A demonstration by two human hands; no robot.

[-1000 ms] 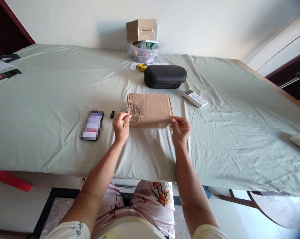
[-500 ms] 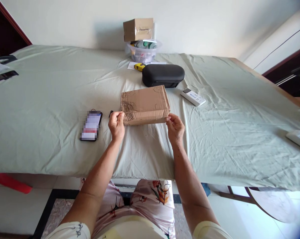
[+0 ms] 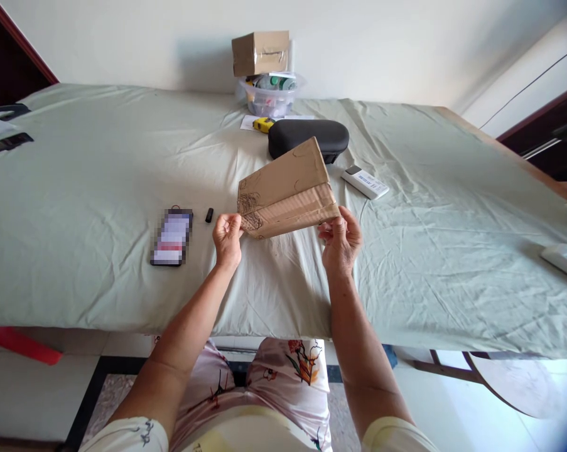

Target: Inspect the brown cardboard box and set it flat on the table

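Note:
A brown cardboard box (image 3: 286, 188) with dark scribbles at its left end is held between both hands, tilted with its right end higher. My left hand (image 3: 228, 240) pinches its lower left corner. At the lower right corner, my right hand (image 3: 342, 243) grips the edge between thumb and fingers. Just left of my left hand lies a small black object (image 3: 209, 215) on the cloth. Further left is a phone (image 3: 172, 238) with a lit, blurred-out screen.
Behind the box sit a black hard case (image 3: 306, 139), a yellow tape measure (image 3: 263, 125) and a clear plastic tub (image 3: 271, 99) with another cardboard box (image 3: 260, 53) on top. A white remote-like device (image 3: 365, 182) lies to the right on the green tablecloth (image 3: 99, 169).
The box has shifted right and its right end has risen, tilting it. Both hands moved right with it, uncovering the small black object.

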